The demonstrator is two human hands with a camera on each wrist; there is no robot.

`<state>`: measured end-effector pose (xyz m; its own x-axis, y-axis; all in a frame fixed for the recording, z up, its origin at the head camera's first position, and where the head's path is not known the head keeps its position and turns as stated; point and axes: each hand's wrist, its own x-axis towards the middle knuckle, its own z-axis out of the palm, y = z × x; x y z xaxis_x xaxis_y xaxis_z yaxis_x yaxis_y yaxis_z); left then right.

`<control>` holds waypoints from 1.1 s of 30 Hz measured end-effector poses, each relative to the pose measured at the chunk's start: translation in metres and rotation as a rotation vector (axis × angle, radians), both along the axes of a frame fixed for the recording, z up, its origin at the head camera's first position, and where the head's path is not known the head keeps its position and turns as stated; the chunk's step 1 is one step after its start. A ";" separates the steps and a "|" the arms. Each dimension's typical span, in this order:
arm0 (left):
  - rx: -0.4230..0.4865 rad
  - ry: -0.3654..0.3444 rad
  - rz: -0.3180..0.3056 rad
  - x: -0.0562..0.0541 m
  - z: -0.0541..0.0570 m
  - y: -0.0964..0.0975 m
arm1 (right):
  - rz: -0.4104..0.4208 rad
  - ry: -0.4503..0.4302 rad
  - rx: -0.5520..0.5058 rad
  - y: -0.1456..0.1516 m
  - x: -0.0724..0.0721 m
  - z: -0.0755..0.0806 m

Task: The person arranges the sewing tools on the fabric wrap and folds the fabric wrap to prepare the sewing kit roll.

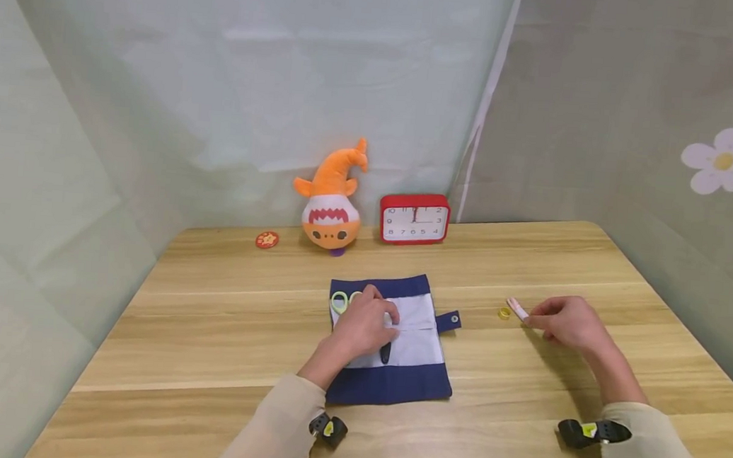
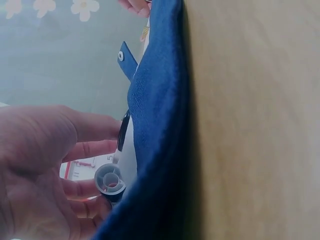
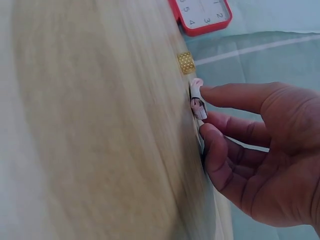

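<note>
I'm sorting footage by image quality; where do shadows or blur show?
Head view: a soft shadow lies on the table beneath the right hand; left wrist view: the wood grain looks blurred; right wrist view: a shadow darkens the table near that hand.

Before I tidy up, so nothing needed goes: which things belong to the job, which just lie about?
Likely the job: navy pouch, green-handled scissors, black item, spool, pale strip, gold ring.
Apparently lying about: orange plush toy, red clock, round red badge.

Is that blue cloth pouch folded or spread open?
Spread open: the blue cloth pouch shows its white lining, and its blue snap tab sticks out unfastened.
</note>
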<state>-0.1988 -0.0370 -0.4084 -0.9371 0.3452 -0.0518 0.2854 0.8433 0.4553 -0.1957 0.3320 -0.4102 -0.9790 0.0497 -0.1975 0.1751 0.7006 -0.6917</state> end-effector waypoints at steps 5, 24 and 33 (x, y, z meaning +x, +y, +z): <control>0.000 0.007 -0.001 0.000 -0.002 0.001 | -0.015 -0.004 0.037 -0.004 -0.001 -0.001; -0.022 0.032 -0.024 0.001 -0.002 0.001 | -0.027 0.068 -0.062 -0.005 -0.002 0.007; -0.034 0.031 -0.018 0.000 -0.002 0.002 | 0.032 0.142 -0.227 -0.029 -0.012 0.027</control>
